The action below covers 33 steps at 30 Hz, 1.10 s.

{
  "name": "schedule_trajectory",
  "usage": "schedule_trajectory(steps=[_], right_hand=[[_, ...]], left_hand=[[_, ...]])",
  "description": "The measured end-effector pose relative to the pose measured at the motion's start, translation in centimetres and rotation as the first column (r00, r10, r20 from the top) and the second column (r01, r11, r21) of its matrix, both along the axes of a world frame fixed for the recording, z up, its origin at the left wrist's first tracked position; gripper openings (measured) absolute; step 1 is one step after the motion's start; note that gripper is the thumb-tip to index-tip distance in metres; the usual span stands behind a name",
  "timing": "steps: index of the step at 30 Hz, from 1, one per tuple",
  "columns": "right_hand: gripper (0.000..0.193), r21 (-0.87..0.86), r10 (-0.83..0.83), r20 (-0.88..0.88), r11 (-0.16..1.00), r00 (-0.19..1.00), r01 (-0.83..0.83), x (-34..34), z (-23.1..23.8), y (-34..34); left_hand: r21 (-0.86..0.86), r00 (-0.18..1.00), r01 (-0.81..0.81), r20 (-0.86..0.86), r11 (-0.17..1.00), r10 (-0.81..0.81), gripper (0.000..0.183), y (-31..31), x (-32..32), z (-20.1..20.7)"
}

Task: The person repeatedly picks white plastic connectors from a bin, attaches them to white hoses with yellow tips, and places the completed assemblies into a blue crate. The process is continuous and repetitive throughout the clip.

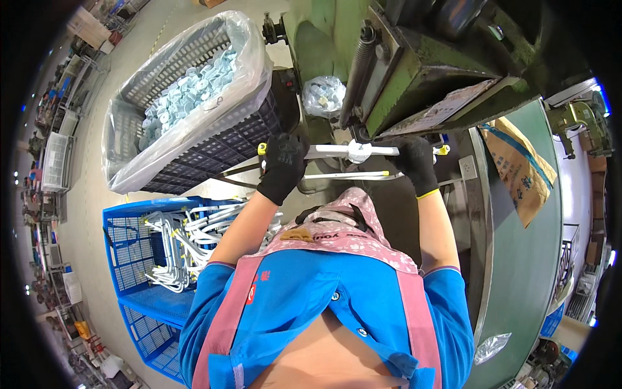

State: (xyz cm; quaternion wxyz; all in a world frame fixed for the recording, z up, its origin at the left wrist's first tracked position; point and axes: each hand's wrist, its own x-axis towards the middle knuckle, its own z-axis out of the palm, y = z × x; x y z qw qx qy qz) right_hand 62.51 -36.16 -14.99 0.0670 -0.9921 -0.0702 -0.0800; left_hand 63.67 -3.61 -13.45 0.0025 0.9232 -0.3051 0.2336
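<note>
A white tubular frame (324, 152) lies crosswise under the head of a green press (421, 84). Near its middle sits a pale round fitting (359, 152), right below the press's tip. My left hand (285, 162), in a black glove, is closed around the frame's left end beside a yellow end piece (262, 148). Around the right end my right hand (416, 165) is closed, also gloved, with another yellow piece (442, 150) just past it. Closer to me runs a thinner white rod (346, 175) with a yellow tip; the hands partly hide how it joins the frame.
At the far left stands a black crate (207, 152) lined with clear plastic, full of pale blue plastic parts (191, 91). Nearer, a blue crate (129, 249) holds several bent white tubes (172, 249). A brown paper sack (518, 168) rests on the green bench (521, 279) at right.
</note>
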Motion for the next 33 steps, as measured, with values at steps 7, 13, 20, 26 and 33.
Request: schedule_trajectory(steps=[7, 13, 20, 26, 33], right_hand=[[0.035, 0.007, 0.086, 0.202, 0.996, 0.976, -0.089, -0.1, -0.4, 0.0], [0.030, -0.004, 0.081, 0.089, 0.997, 0.993, -0.081, -0.1, 0.5, 0.1], [0.024, -0.112, 0.096, 0.132, 0.990, 0.987, -0.081, -0.1, 3.7, -0.1], [0.029, 0.012, 0.226, 0.281, 0.971, 0.933, -0.239, -4.9, 8.0, 1.7], [0.030, 0.088, 0.456, 0.132, 0.879, 0.880, -0.469, -7.7, 10.9, 6.2]], left_hand=[[-0.059, 0.997, 0.004, -0.079, 0.998, -0.009, 0.036, 0.0, 0.2, -0.3], [0.020, 0.986, -0.063, -0.155, 0.998, 0.065, 0.033, -0.2, 0.3, -0.4], [-0.118, 0.994, -0.029, -0.108, 0.993, 0.016, 0.041, 0.1, 0.3, 2.1], [-0.137, 0.941, -0.084, -0.335, 0.987, 0.033, 0.055, 0.4, -3.3, 6.0], [-0.370, 0.889, 0.065, -0.401, 0.927, -0.223, 0.044, -8.2, -6.8, 3.2]])
